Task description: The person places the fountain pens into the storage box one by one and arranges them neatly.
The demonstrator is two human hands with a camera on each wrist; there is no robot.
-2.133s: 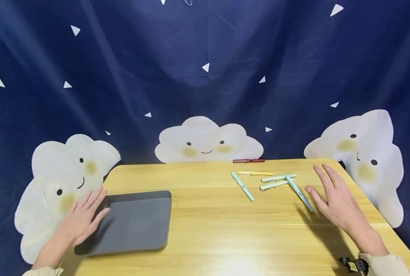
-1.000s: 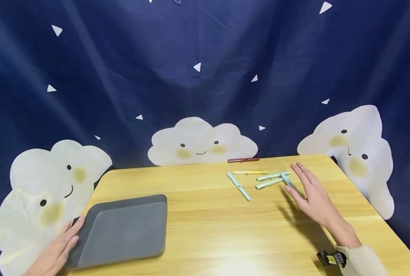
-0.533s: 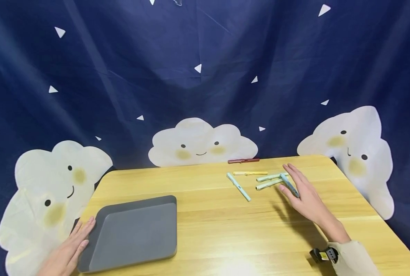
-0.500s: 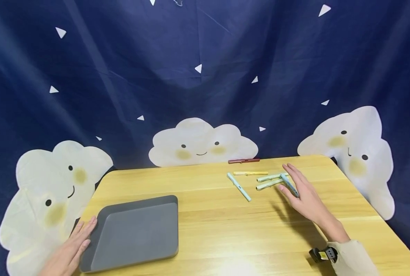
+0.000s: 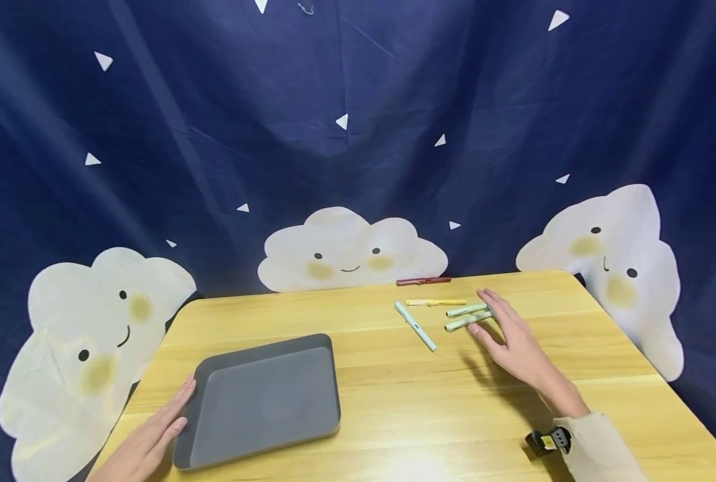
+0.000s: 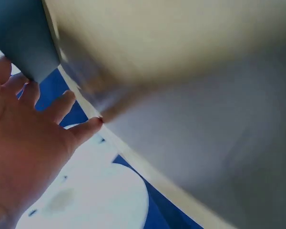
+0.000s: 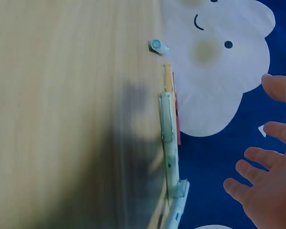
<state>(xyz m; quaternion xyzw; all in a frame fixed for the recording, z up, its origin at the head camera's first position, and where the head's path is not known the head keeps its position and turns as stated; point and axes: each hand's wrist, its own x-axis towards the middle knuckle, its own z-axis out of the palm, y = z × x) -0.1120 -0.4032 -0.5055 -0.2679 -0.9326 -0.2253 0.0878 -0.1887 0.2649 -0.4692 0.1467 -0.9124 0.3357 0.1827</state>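
L hand (image 5: 148,438) at gray tray (image 5: 267,408), R hand (image 5: 514,345) over pens

Gray tray sits on the left of the bench (image 5: 394,395); L hand, fingers straight, touches its left rim, gripping nothing. Tray looks stiff, smooth, prob. light plastic; best held by opp. side walls. R hand, fingers spread & holding nothing, is above two pale green pens (image 5: 465,310), approx. parallel, at right; a blue pen (image 7: 177,212) crosses their end (R wrist view). Nearby: a lt. blue pen (image 5: 416,327), a yellow pen (image 5: 436,302) and, at the far edge, a dark red pen (image 5: 424,281). Pens look rigid, v. light, slick, might roll; a thumb-and-finger pinch mid-barrel should suit.
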